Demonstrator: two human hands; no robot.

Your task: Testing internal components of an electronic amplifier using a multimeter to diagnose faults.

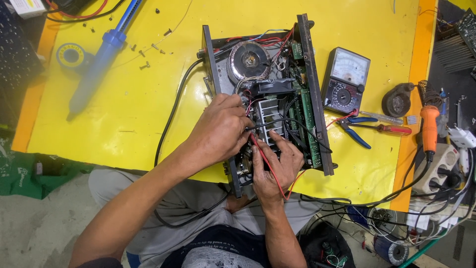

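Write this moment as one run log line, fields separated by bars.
left hand: black probe lead | right hand: red probe lead | both inside open black metal amplifier chassis | analog multimeter beside

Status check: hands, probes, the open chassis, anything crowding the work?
Left hand pinching black probe lead. Right hand on red probe lead inside open amplifier chassis. Analog multimeter and pliers beside it.
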